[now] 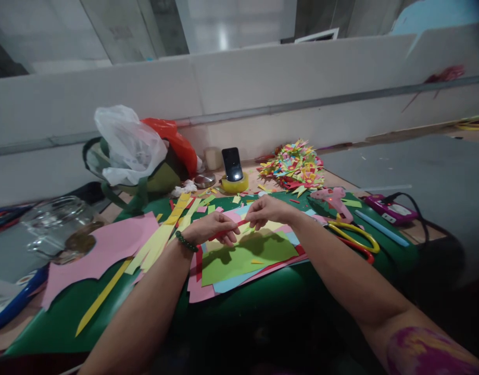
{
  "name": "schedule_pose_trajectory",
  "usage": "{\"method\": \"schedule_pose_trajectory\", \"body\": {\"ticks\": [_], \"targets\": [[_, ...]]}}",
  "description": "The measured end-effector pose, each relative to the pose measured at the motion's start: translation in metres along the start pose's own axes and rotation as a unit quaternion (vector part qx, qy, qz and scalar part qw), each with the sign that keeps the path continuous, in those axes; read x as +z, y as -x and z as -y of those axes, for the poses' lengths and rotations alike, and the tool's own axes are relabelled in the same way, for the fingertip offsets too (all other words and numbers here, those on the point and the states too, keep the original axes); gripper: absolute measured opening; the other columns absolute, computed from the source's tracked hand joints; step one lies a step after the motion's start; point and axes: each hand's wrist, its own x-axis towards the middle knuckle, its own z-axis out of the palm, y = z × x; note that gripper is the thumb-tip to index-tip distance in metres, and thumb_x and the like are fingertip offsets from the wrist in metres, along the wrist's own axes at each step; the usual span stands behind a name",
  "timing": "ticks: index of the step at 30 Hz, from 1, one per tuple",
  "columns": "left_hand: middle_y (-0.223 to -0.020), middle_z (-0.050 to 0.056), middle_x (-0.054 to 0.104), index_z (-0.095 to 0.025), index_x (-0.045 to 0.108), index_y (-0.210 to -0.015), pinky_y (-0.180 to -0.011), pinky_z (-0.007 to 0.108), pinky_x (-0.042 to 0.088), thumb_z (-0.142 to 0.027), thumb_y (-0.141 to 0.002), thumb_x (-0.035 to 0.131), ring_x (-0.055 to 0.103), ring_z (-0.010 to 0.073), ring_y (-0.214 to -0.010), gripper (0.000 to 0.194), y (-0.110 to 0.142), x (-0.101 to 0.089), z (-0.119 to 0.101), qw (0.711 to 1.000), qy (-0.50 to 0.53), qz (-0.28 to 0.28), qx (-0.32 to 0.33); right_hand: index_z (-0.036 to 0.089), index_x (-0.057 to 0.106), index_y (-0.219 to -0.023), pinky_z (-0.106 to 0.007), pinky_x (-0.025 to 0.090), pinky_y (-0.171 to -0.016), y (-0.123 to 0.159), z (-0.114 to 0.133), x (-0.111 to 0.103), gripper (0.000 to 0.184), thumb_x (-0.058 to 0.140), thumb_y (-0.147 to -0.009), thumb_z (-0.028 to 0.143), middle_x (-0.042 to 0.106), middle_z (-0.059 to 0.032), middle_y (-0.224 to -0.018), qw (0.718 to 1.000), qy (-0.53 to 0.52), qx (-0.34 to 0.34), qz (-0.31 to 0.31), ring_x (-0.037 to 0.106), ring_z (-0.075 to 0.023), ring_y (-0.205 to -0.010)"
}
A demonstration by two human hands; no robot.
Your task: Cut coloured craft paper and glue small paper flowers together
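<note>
My left hand (216, 227), with a dark green bead bracelet at the wrist, is closed on a narrow red paper strip (242, 223). Thumb and fingers of my right hand (269, 210) pinch the strip's other end, where a small bit of green also shows. Both hands hover over a stack of coloured paper whose top is a green sheet (251, 259). Blue, pink and red sheets stick out beneath it. Yellow paper strips (161, 237) lie fanned left of my left hand. Scissors with yellow and red handles (354, 235) lie partly behind my right forearm.
A pink glue gun (333, 201) rests at the right, near a purple box with a cable (391, 209) and a light blue stick (382, 228). Behind are a phone (232, 163) on a tape roll (235, 184), a colourful paper pile (294, 165) and a green bag (161, 174).
</note>
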Motion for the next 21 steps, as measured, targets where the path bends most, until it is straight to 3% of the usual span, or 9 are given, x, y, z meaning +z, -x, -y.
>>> {"method": "schedule_pose_trajectory", "body": {"ticks": [5, 12, 18, 21], "targets": [[-0.064, 0.006, 0.072, -0.012, 0.068, -0.075, -0.055, 0.023, 0.047, -0.056, -0.065, 0.074, 0.067, 0.0143, -0.055, 0.045, -0.001, 0.003, -0.001, 1.000, -0.019, -0.006, 0.013, 0.013, 0.071, -0.069, -0.017, 0.049, -0.054, -0.002, -0.001, 0.007, 0.037, 0.083, -0.057, 0.046, 0.068, -0.0008, -0.058, 0.999, 0.025, -0.022, 0.027, 0.064, -0.0092, -0.057], [-0.061, 0.005, 0.070, -0.013, 0.065, -0.080, -0.056, 0.024, 0.048, -0.057, -0.063, 0.075, 0.066, 0.0157, -0.055, 0.049, -0.002, 0.008, -0.001, 1.000, -0.014, 0.003, 0.017, 0.012, 0.070, -0.065, -0.019, 0.050, -0.055, -0.005, -0.001, 0.011, 0.035, 0.083, -0.055, 0.044, 0.065, -0.0005, -0.055, 0.999, 0.021, -0.031, 0.032, 0.061, -0.0094, -0.053], [-0.079, 0.009, 0.074, -0.012, 0.067, -0.080, -0.052, 0.023, 0.044, -0.058, -0.064, 0.074, 0.068, 0.0159, -0.060, 0.049, -0.002, 0.006, -0.001, 0.999, -0.030, 0.003, 0.033, 0.012, 0.069, -0.064, -0.019, 0.049, -0.054, -0.006, -0.003, 0.010, 0.033, 0.082, -0.057, 0.042, 0.064, 0.0004, -0.052, 0.998, 0.030, -0.035, 0.033, 0.060, -0.0086, -0.052], [-0.077, 0.010, 0.074, -0.011, 0.068, -0.079, -0.054, 0.023, 0.044, -0.059, -0.064, 0.074, 0.068, 0.0167, -0.061, 0.051, -0.002, 0.003, 0.001, 1.000, -0.018, 0.011, 0.014, 0.012, 0.069, -0.064, -0.019, 0.050, -0.054, -0.007, -0.005, 0.009, 0.035, 0.083, -0.055, 0.042, 0.064, 0.0008, -0.052, 0.999, 0.015, -0.030, 0.030, 0.060, -0.0087, -0.052]]}}
